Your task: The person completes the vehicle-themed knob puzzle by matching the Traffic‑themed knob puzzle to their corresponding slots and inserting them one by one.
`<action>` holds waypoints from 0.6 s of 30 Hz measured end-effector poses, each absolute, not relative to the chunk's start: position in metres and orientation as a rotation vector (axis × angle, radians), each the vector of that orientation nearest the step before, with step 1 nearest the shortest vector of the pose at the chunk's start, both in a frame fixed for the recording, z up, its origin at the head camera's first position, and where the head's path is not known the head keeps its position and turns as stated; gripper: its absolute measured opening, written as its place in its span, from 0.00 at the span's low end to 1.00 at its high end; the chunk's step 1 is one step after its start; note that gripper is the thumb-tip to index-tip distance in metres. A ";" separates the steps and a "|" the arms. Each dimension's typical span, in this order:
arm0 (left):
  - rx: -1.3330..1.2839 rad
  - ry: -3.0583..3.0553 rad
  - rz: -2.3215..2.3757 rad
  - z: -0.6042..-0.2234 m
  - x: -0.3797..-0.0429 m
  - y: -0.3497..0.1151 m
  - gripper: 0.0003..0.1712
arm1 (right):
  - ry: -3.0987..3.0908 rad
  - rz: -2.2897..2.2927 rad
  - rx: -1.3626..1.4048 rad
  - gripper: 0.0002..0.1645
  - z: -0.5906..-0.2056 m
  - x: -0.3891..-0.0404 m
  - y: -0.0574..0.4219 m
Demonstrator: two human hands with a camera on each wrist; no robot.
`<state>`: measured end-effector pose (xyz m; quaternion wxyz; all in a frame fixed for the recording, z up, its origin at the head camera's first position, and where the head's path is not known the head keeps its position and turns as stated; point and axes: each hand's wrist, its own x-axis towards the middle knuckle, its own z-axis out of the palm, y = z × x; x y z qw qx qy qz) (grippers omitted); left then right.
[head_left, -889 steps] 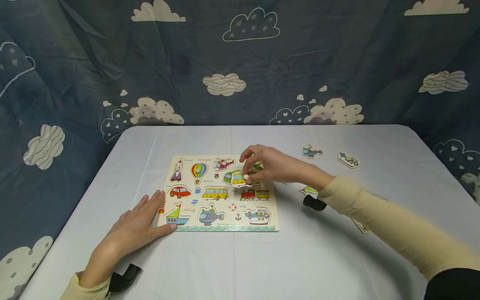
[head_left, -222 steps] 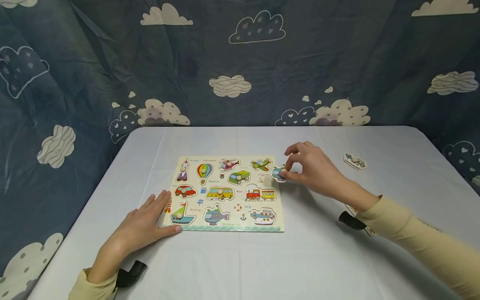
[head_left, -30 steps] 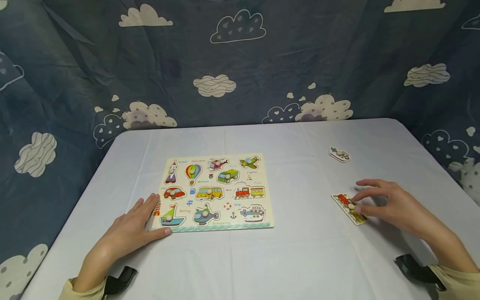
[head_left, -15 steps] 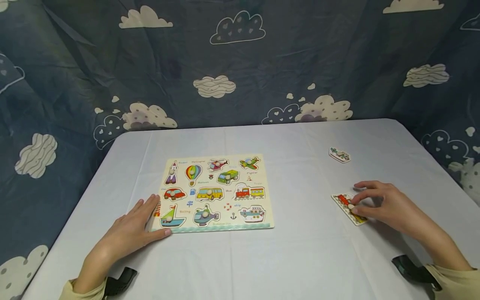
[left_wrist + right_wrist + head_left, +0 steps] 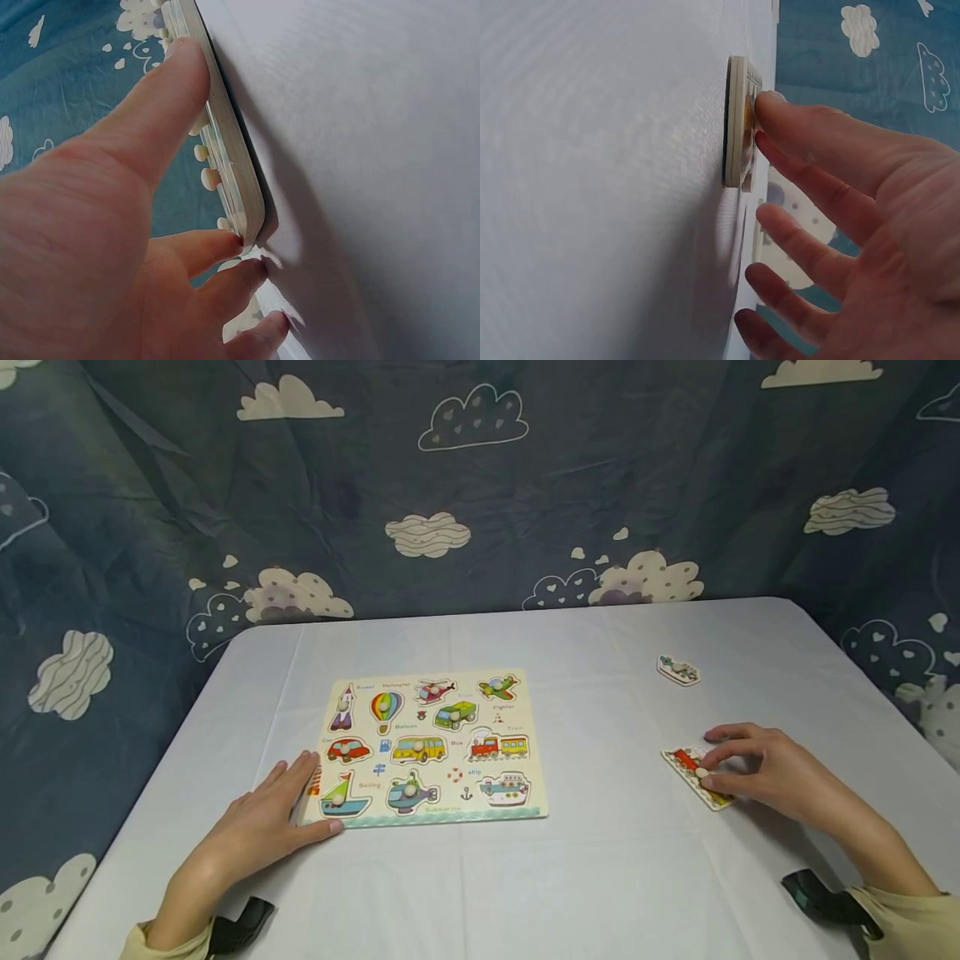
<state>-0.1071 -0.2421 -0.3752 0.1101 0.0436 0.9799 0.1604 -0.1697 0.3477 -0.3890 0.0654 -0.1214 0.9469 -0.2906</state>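
A wooden knob puzzle board (image 5: 442, 693) with vehicle pictures lies left of the table's middle. My left hand (image 5: 251, 827) rests along its near left corner, thumb on the front edge and fingers extended at the left side. Far to the right, my right hand (image 5: 776, 772) pinches the small round knob of a train puzzle piece (image 5: 686, 762) between thumb and index finger. That piece (image 5: 739, 127) lies flat on the cloth in the right wrist view, the other fingers spread beside it. Knobbed pieces fill most board shapes; the train and ship pictures there have no knobs.
A ship-shaped puzzle piece (image 5: 678, 670) lies farther back on the right of the white tablecloth (image 5: 592, 860). Behind the table hangs a dark blue cloth (image 5: 480, 485) with clouds. A black wrist strap (image 5: 825, 902) sits at the right sleeve, another at the left.
Earlier my right hand held the truck piece, then the submarine piece; both now sit in the board. Over the last second it stays at the train piece, thumb and index closing on its knob.
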 end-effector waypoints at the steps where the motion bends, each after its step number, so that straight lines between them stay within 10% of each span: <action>1: 0.127 2.880 0.472 -0.375 -0.107 -0.242 0.67 | 2.854 -0.880 -0.363 0.14 -0.389 -0.170 0.347; 18: 0.121 2.877 0.479 -0.374 -0.106 -0.242 0.67 | 2.839 -0.875 -0.384 0.13 -0.372 -0.161 0.331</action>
